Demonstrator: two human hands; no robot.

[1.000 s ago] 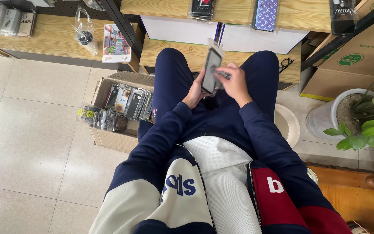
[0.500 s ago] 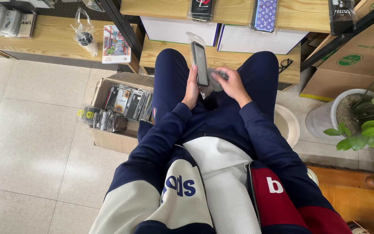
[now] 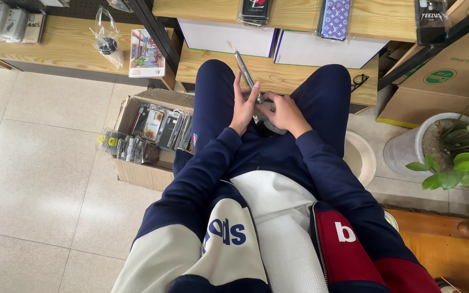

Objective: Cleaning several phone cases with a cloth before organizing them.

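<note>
Head view, thin flat phone case (image 3: 243, 68), left hand (image 3: 243, 108) gripping

We are holding a slim phone case (image 3: 245, 70) edge-on over our lap, left hand (image 3: 243, 108) gripping it, right hand (image 3: 280, 111) touching its lower end; cardboard box (image 3: 137, 168) sitting left.

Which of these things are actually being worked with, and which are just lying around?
In hand:
left hand
right hand
thin packaged phone case, held edge-on by both hands

Lying about:
cardboard box of phone cases
potted plant
white boxes on shelf
</note>
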